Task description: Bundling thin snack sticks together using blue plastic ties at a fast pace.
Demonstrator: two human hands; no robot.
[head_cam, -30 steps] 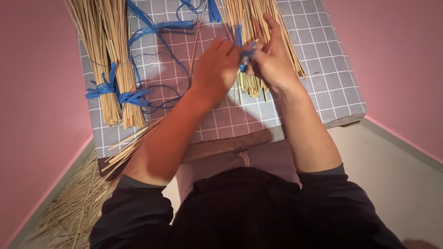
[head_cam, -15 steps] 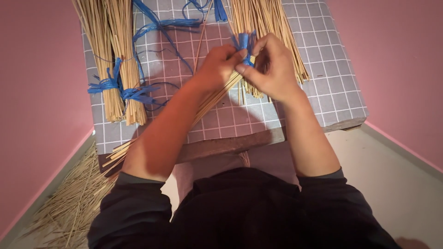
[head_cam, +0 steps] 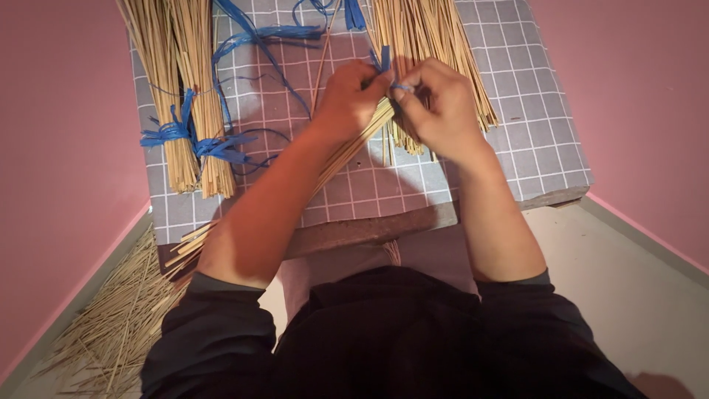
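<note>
Two hands tying a bunch of thin sticks with blue string

Both hands meet over the checked desk (head_cam: 532,148): the left hand (head_cam: 351,100) has its grip closed around a slanting bunch of sticks (head_cam: 347,151), and the right hand (head_cam: 439,107) pinches the blue string (head_cam: 385,59) at the bunch's top. Two bundles (head_cam: 185,96) already lie tied at the left, so some work looks done; a loose pile (head_cam: 428,44) behind the hands and scattered sticks (head_cam: 111,325) on the floor seem left.

tan sticks (head_cam: 425,44), blue string (head_cam: 251,37), grey checked cloth (head_cam: 532,125)
</note>
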